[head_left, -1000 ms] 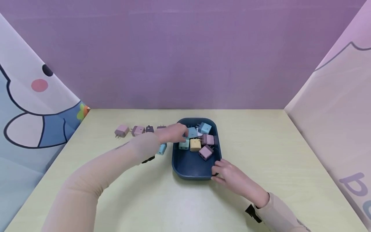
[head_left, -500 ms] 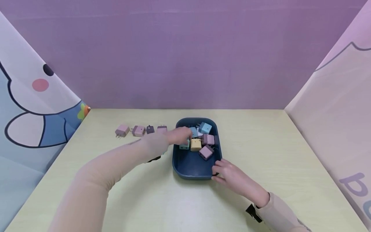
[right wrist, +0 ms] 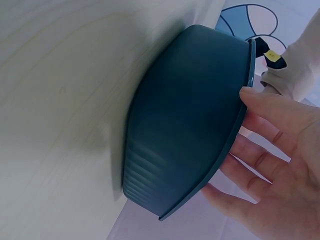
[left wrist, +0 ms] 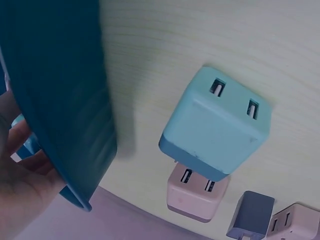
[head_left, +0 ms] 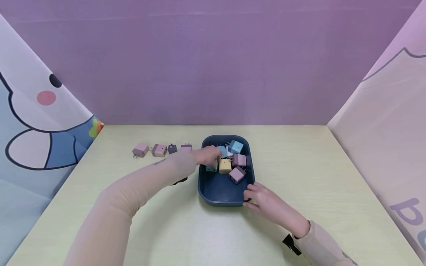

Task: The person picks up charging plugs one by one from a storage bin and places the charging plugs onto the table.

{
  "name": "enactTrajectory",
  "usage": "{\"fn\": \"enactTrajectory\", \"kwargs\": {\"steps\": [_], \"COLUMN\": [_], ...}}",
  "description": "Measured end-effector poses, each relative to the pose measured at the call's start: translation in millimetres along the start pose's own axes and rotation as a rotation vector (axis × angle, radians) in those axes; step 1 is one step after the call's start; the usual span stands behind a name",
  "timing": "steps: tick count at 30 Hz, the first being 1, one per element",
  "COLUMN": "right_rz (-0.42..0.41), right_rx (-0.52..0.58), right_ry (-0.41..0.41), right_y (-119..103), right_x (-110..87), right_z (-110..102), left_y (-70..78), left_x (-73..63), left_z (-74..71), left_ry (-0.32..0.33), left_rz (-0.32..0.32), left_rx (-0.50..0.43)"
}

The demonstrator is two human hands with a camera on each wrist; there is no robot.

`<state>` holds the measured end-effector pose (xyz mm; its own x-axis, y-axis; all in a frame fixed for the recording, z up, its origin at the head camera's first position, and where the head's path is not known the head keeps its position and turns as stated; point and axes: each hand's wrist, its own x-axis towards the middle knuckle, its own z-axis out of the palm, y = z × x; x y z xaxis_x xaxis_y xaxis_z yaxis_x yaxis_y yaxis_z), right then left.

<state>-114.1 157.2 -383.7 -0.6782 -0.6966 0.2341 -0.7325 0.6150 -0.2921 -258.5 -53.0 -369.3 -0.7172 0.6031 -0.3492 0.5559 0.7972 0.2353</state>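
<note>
My left hand [head_left: 208, 156] reaches over the left rim of a dark blue tray [head_left: 219, 192], fingers bent down among the chargers inside. A green charger [head_left: 211, 169] lies below its fingertips and a blue charger [head_left: 222, 151] just beyond. In the left wrist view the wall covers much of that hand; I cannot tell whether its fingers hold a charger. Also in the tray are a yellow charger [head_left: 225, 167], a pink charger [head_left: 237, 175] and several others. My right hand [head_left: 261, 203] grips the tray's near right corner, thumb at the rim in the right wrist view.
Left of the tray, a row of chargers lies on the table, including a pink charger [head_left: 141, 150] and a dark grey charger [head_left: 172, 148]. A light blue charger [left wrist: 215, 125] sits close by the tray, behind my left arm in the head view. A purple wall [head_left: 213, 66] stands behind.
My left hand has moved slightly right and deeper over the tray, its forearm now covering the light blue charger on the table. My right hand and the tray have stayed put.
</note>
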Motion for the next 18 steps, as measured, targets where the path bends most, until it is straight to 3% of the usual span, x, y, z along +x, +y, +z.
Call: {"fn": "enactTrajectory", "kwargs": {"steps": [11,18], "right_rz": [0.008,0.011], "right_rx": [0.005,0.001], "right_ry": [-0.010,-0.014], "right_y": [-0.3,-0.1], "right_x": [0.3,-0.4], "right_z": [-0.7,-1.4], "left_y": [-3.1,-1.3], "left_x": [0.5,2.1], "left_z": [1.0,-3.7], "left_ry": [0.001,-0.026], "left_rz": [0.058,0.044], "left_rx": [0.081,0.119]}}
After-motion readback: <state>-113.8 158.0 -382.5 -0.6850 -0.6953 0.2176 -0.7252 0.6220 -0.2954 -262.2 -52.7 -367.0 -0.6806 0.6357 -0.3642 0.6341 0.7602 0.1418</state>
